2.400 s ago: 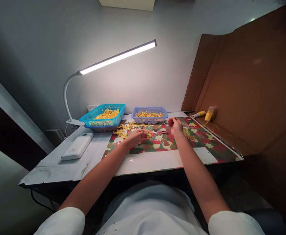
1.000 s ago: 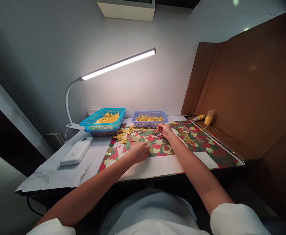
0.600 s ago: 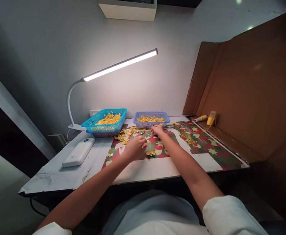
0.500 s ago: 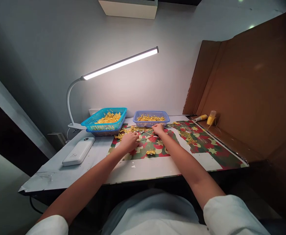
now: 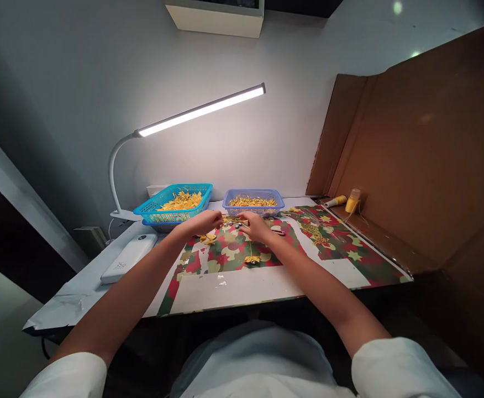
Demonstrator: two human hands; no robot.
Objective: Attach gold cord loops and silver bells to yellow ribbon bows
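My left hand (image 5: pixel 207 221) is just in front of the two baskets, its fingers curled together; what they hold, if anything, is hidden. Close by on its right, my right hand (image 5: pixel 256 226) has thumb and fingers apart, reaching over small silver bells (image 5: pixel 237 225) and gold strands (image 5: pixel 229 220) on the patterned sheet. In front of my right hand lies a yellow ribbon bow (image 5: pixel 252 259) with a silver bell and a thin cord running up from it. More yellow bows (image 5: pixel 208 239) lie below my left hand.
A blue basket (image 5: pixel 142 213) of yellow bows stands at back left, beside a purple basket (image 5: pixel 253 211) of gold pieces. A white power bank (image 5: pixel 128 260) lies left, near the lamp (image 5: pixel 200 110). Gold cords (image 5: pixel 315 235) lie right, before a cardboard wall (image 5: pixel 416 155).
My left hand has moved left and back and is now curled. My right hand has shifted left towards the silver bells, its fingers now apart. The cord between the hands no longer shows.
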